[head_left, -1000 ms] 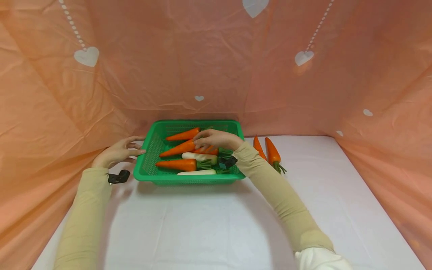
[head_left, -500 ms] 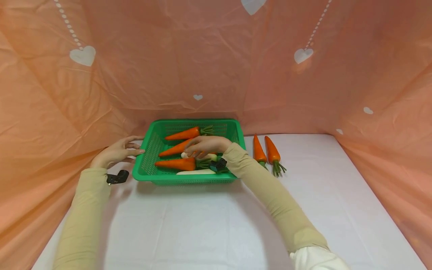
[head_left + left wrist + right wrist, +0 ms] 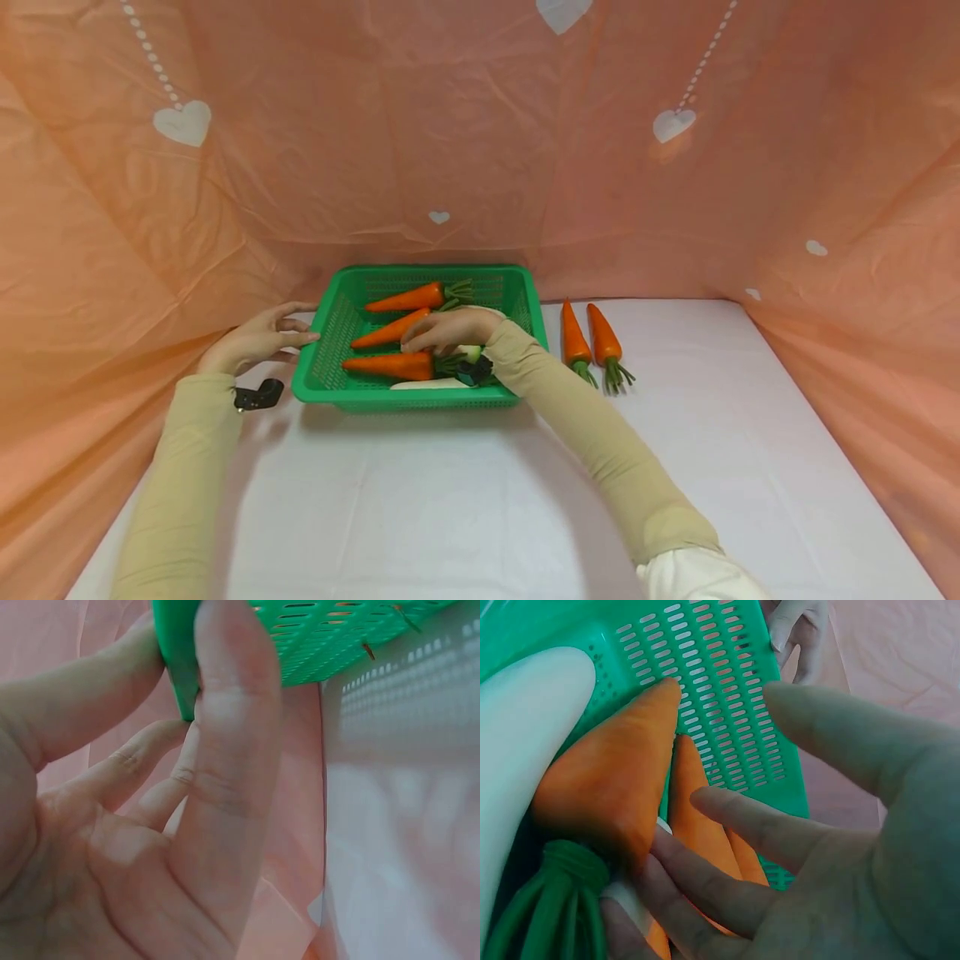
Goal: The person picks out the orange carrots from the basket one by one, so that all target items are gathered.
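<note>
My left hand (image 3: 258, 340) grips the left rim of a green plastic basket (image 3: 420, 397), thumb and fingers on either side of the edge (image 3: 176, 667). Orange carrots with green tops lie inside: a back carrot (image 3: 408, 298), a middle carrot (image 3: 390, 331) and a front carrot (image 3: 390, 365). A white radish (image 3: 427, 384) lies along the front wall. Over the basket's middle, my right hand (image 3: 453, 327) reaches down among the vegetables. In the right wrist view, its loosely bent fingers touch the front carrot (image 3: 615, 765), with the thumb apart. Another white radish is mostly hidden beneath this hand.
Two more carrots, a nearer one (image 3: 575, 337) and an outer one (image 3: 604, 335), lie on the white tabletop (image 3: 450, 500) right of the basket. A peach curtain (image 3: 480, 150) with white hearts encloses the back and sides.
My right hand has moved left and lower into the basket, covering a carrot seen earlier. The back carrot's green top has come into view. My left hand stays at the rim.
</note>
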The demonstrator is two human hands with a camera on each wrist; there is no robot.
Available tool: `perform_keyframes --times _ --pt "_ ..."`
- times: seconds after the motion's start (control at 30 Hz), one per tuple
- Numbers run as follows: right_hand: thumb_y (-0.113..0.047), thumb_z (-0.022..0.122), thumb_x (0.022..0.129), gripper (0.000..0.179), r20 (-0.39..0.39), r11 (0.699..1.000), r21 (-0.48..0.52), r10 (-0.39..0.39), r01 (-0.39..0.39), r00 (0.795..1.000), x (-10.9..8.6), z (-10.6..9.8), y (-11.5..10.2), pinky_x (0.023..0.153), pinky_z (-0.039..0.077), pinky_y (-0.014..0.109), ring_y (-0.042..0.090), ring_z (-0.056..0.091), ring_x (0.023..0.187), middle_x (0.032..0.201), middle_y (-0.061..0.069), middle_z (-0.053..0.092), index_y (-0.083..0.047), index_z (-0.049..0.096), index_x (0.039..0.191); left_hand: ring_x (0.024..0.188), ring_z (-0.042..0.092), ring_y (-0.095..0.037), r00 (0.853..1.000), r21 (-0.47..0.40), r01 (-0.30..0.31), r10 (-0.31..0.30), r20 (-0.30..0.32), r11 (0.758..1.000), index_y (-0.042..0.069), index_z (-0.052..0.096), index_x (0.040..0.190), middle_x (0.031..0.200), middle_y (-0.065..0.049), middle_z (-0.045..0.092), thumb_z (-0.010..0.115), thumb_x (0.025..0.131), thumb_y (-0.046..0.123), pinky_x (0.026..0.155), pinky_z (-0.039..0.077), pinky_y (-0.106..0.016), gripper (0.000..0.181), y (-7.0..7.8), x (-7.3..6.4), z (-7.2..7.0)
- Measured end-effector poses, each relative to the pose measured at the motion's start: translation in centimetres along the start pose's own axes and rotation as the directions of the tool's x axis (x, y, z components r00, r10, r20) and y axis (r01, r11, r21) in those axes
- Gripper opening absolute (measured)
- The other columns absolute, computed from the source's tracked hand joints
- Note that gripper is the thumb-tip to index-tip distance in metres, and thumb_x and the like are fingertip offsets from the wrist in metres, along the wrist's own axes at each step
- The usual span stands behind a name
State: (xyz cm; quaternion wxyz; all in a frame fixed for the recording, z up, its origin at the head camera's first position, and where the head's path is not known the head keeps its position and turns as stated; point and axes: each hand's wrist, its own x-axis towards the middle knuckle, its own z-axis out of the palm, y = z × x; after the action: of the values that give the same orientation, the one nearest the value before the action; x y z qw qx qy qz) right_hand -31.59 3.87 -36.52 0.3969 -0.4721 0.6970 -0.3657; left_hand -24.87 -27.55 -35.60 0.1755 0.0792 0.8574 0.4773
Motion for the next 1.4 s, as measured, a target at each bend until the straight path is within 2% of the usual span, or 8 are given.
perform_keyframes --times 0.2,0.37,0.47,0.53,0.6,0.97,1.23,1.4 --pt "-0.011 0.043 0.102 0.036 0.021 0.999 -0.047 -0.005 0.006 1.0 0.09 0.0 -0.22 0.058 0.025 0.032 0.031 0.025 0.061 0.139 -0.011 0.047 0.019 0.045 0.082 0.095 0.059 -0.019 1.0 0.008 0.001 -0.001 -0.003 1.0 0.002 0.021 0.15 0.124 -0.026 0.046 0.062 0.095 0.023 0.084 0.051 -0.041 0.072 0.1 -0.03 0.05" --pt "-0.016 0.048 0.101 0.03 -0.022 0.991 -0.025 0.131 -0.131 0.991 0.13 0.03 -0.5 0.067 0.032 0.028 0.018 0.033 0.068 0.099 0.005 0.051 0.011 0.054 0.089 0.093 0.059 -0.02 1.0 -0.005 0.005 -0.005 -0.009 1.0 0.003 0.021 0.15 0.122 -0.025 0.047 0.062 0.095 0.022 0.082 0.051 -0.039 0.071 0.17 -0.01 0.1" --pt "-0.019 0.055 0.099 0.027 -0.065 0.973 -0.022 0.228 -0.23 0.971 -0.04 0.1 -0.5 0.082 0.039 0.023 0.012 0.046 0.094 0.112 0.007 0.054 0.004 0.062 0.112 0.095 0.059 -0.021 1.0 -0.003 0.006 -0.006 -0.007 1.0 0.004 0.02 0.151 0.122 -0.025 0.047 0.061 0.096 0.021 0.083 0.051 -0.04 0.071 0.17 -0.02 0.2" --pt "-0.021 0.058 0.097 0.036 -0.086 0.961 -0.008 0.276 -0.277 0.957 -0.19 0.16 -0.47 0.094 0.039 0.025 0.013 0.041 0.12 0.135 0.008 0.049 -0.003 0.059 0.128 0.096 0.059 -0.021 1.0 -0.001 0.004 -0.004 -0.001 1.0 0.003 0.02 0.151 0.122 -0.025 0.047 0.061 0.096 0.021 0.083 0.051 -0.04 0.071 0.13 -0.02 0.29" --pt "-0.022 0.06 0.096 0.041 -0.099 0.953 0.0 0.303 -0.304 0.948 -0.28 0.19 -0.39 0.099 0.038 0.027 0.016 0.034 0.131 0.142 0.008 0.044 -0.006 0.056 0.133 0.096 0.058 -0.021 1.0 0.003 -0.001 0.001 0.004 1.0 0.003 0.019 0.151 0.123 -0.025 0.047 0.061 0.096 0.021 0.084 0.051 -0.041 0.071 0.09 -0.04 0.38" --pt "-0.009 0.056 0.097 0.025 -0.063 0.974 -0.016 0.227 -0.228 0.972 -0.11 0.0 -0.55 0.083 0.046 0.025 0.016 0.045 0.113 0.13 0.004 0.051 -0.001 0.06 0.121 0.09 0.06 -0.021 1.0 -0.038 -0.024 0.025 0.008 0.999 -0.001 0.018 0.15 0.119 -0.026 0.049 0.061 0.096 0.016 0.077 0.053 -0.035 0.071 0.02 0.0 0.4" --pt "-0.001 0.057 0.094 0.051 -0.043 0.973 0.029 0.23 -0.229 0.972 -0.27 0.2 -0.44 0.095 0.041 0.026 0.026 0.033 0.133 0.148 0.014 0.034 0.001 0.041 0.143 0.092 0.059 -0.019 1.0 -0.021 -0.012 0.012 0.003 1.0 0.0 0.018 0.15 0.121 -0.026 0.047 0.061 0.096 0.019 0.079 0.052 -0.036 0.072 0.12 -0.11 0.37" --pt "0.0 0.061 0.092 0.051 -0.067 0.966 0.013 0.259 -0.259 0.963 -0.33 0.42 -0.65 0.094 0.042 0.026 0.024 0.039 0.129 0.146 0.008 0.038 -0.003 0.046 0.141 0.092 0.059 -0.018 1.0 -0.028 -0.003 0.003 -0.003 1.0 0.001 0.018 0.151 0.12 -0.025 0.047 0.062 0.095 0.019 0.079 0.052 -0.036 0.073 0.12 -0.11 0.37"
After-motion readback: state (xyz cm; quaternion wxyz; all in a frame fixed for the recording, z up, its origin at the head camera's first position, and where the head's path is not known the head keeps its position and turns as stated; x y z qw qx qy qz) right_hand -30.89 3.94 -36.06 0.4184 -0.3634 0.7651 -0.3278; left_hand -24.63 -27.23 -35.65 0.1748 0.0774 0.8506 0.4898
